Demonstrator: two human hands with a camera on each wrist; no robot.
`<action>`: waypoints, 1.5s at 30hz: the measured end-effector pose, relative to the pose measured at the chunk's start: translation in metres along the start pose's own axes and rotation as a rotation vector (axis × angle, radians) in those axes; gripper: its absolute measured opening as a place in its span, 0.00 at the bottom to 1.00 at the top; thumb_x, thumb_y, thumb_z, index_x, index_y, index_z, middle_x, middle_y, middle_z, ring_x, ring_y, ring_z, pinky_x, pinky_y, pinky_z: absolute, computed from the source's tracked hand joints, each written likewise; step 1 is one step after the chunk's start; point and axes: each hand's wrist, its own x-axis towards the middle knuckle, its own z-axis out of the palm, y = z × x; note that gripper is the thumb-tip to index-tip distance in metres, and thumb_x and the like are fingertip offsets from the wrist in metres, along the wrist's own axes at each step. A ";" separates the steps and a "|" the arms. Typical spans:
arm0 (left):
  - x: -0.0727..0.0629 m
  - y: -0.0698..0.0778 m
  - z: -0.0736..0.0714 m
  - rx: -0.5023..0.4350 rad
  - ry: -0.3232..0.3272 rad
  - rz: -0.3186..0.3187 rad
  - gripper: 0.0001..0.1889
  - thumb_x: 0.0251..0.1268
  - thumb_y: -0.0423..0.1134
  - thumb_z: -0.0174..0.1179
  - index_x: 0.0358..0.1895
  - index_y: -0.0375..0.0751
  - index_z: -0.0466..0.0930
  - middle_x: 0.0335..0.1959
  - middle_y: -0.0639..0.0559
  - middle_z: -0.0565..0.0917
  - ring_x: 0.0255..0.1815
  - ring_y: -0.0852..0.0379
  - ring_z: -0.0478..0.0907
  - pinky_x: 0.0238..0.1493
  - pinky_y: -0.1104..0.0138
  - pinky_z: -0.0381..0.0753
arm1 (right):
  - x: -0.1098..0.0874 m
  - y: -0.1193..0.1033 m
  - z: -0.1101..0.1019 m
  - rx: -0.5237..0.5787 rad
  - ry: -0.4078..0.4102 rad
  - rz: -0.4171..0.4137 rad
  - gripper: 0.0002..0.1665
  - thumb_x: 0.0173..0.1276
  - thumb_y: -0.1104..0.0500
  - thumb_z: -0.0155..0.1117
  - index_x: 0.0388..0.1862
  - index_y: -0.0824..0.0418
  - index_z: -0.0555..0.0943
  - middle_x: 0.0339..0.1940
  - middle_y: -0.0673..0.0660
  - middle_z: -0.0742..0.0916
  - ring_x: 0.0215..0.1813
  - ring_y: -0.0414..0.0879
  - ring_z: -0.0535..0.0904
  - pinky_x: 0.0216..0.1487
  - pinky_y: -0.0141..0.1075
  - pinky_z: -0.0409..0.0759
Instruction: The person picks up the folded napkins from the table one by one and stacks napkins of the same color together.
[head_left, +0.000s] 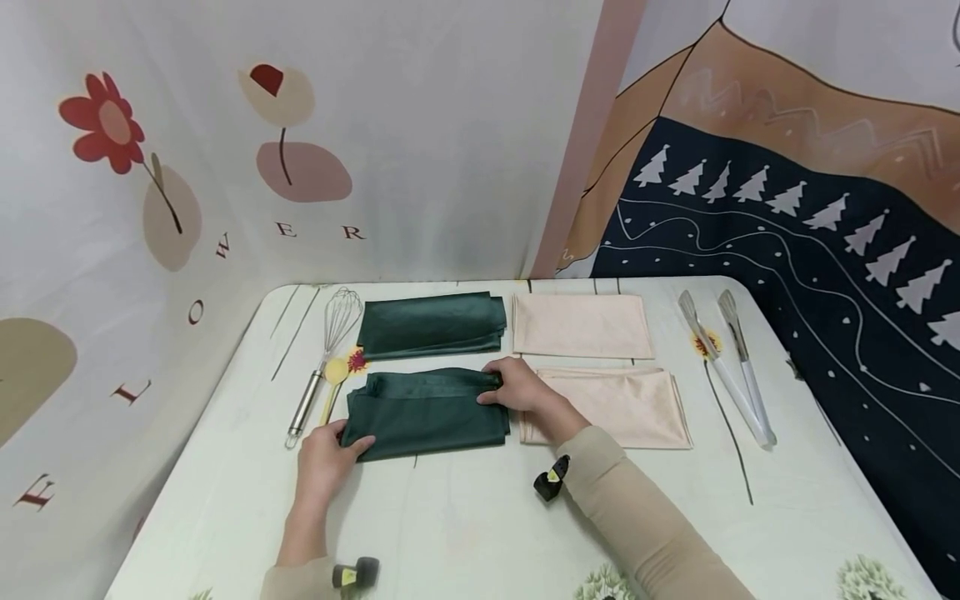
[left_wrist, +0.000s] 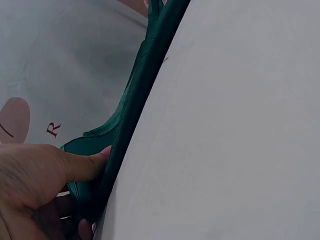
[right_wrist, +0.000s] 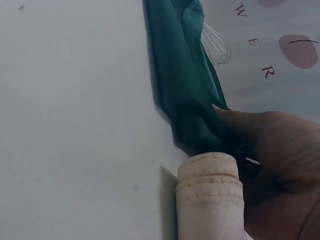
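Head view: near green cloth (head_left: 427, 412) folded flat at the middle of the worktop (head_left: 465, 517). Left hand (head_left: 326, 458) pinching its near left corner, thumb on top. Right hand (head_left: 521, 387) gripping its far right edge, fingers curled over the fold. Behind it, a second green cloth (head_left: 433, 323). To the right, two folded pink cloths (head_left: 581, 327), one far, one near. On the left, a whisk (head_left: 326, 354) and a yellow spoon (head_left: 333, 379); far right, tongs (head_left: 723, 362).

Left wrist view: thumb (left_wrist: 85, 165) pressed against the green cloth's (left_wrist: 135, 95) stacked edge.

Right wrist view: fingers (right_wrist: 250, 135) closed round the green cloth (right_wrist: 182, 80), pink cloth (right_wrist: 210, 192) just beside.
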 end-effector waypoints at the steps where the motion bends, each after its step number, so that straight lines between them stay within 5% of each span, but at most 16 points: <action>1: 0.000 0.000 0.000 -0.002 -0.009 -0.001 0.16 0.62 0.36 0.71 0.45 0.24 0.83 0.49 0.27 0.83 0.45 0.39 0.79 0.50 0.44 0.78 | 0.000 0.000 0.000 -0.001 0.000 -0.007 0.22 0.65 0.56 0.75 0.56 0.61 0.83 0.51 0.57 0.86 0.54 0.51 0.81 0.57 0.43 0.79; 5: -0.001 0.001 0.001 0.006 -0.021 0.007 0.14 0.64 0.36 0.70 0.43 0.26 0.81 0.44 0.30 0.83 0.40 0.42 0.77 0.46 0.48 0.77 | -0.003 -0.002 0.002 0.001 0.028 -0.061 0.12 0.69 0.57 0.72 0.48 0.57 0.82 0.41 0.52 0.85 0.43 0.45 0.79 0.49 0.39 0.78; 9: -0.001 0.001 0.003 0.006 0.001 0.022 0.15 0.65 0.35 0.69 0.46 0.26 0.79 0.45 0.29 0.82 0.42 0.38 0.77 0.47 0.48 0.77 | -0.007 -0.006 0.001 0.050 0.037 -0.086 0.13 0.73 0.58 0.67 0.52 0.57 0.76 0.40 0.56 0.83 0.40 0.49 0.77 0.47 0.42 0.75; 14: -0.001 0.003 0.004 -0.030 0.030 -0.018 0.27 0.66 0.35 0.68 0.62 0.21 0.72 0.59 0.22 0.77 0.63 0.27 0.73 0.63 0.40 0.72 | -0.010 -0.006 0.000 0.229 0.056 0.006 0.27 0.69 0.60 0.71 0.64 0.58 0.73 0.54 0.61 0.81 0.49 0.52 0.78 0.53 0.45 0.78; 19: -0.001 0.003 0.005 -0.084 0.063 -0.064 0.34 0.63 0.33 0.70 0.69 0.22 0.66 0.55 0.24 0.78 0.58 0.30 0.75 0.61 0.42 0.73 | -0.011 -0.005 -0.001 0.440 0.094 0.065 0.38 0.65 0.66 0.73 0.72 0.61 0.70 0.57 0.61 0.81 0.48 0.50 0.75 0.50 0.42 0.76; 24: 0.001 0.002 0.004 -0.220 0.050 -0.140 0.35 0.62 0.31 0.70 0.70 0.22 0.66 0.53 0.30 0.76 0.53 0.39 0.72 0.59 0.49 0.74 | -0.010 -0.006 -0.002 0.580 0.078 0.089 0.36 0.65 0.69 0.71 0.71 0.66 0.72 0.56 0.59 0.83 0.51 0.43 0.77 0.51 0.34 0.78; 30: 0.004 0.006 0.001 -0.344 -0.027 -0.219 0.32 0.62 0.31 0.71 0.68 0.25 0.71 0.58 0.32 0.77 0.57 0.43 0.71 0.54 0.62 0.75 | -0.011 -0.007 -0.003 0.705 -0.001 0.141 0.29 0.66 0.72 0.69 0.66 0.72 0.76 0.48 0.57 0.86 0.41 0.40 0.77 0.39 0.28 0.76; 35: 0.004 0.007 -0.001 -0.428 -0.078 -0.250 0.34 0.64 0.31 0.69 0.72 0.28 0.67 0.68 0.30 0.71 0.66 0.39 0.67 0.65 0.54 0.70 | -0.011 -0.006 -0.001 0.648 0.011 0.143 0.22 0.66 0.68 0.71 0.59 0.71 0.80 0.46 0.54 0.83 0.42 0.42 0.72 0.40 0.30 0.73; 38: 0.004 0.008 -0.003 -0.526 -0.084 -0.277 0.37 0.65 0.31 0.68 0.76 0.33 0.63 0.72 0.32 0.69 0.70 0.40 0.67 0.64 0.63 0.74 | -0.010 -0.004 -0.001 0.544 0.036 0.110 0.21 0.66 0.65 0.72 0.56 0.68 0.81 0.47 0.55 0.82 0.42 0.44 0.72 0.43 0.32 0.73; 42: 0.004 0.010 -0.009 -0.843 -0.094 -0.348 0.41 0.69 0.28 0.64 0.81 0.40 0.52 0.78 0.38 0.60 0.74 0.51 0.65 0.56 0.77 0.76 | -0.011 -0.003 -0.004 0.360 0.076 0.054 0.19 0.67 0.63 0.72 0.55 0.65 0.82 0.47 0.56 0.82 0.40 0.45 0.73 0.44 0.35 0.75; 45: 0.005 0.014 -0.013 -1.091 -0.130 -0.375 0.41 0.72 0.25 0.58 0.82 0.37 0.45 0.80 0.41 0.55 0.70 0.60 0.69 0.59 0.78 0.74 | -0.012 -0.003 -0.007 0.287 0.076 0.022 0.19 0.68 0.62 0.71 0.56 0.65 0.82 0.46 0.56 0.82 0.39 0.44 0.74 0.45 0.35 0.76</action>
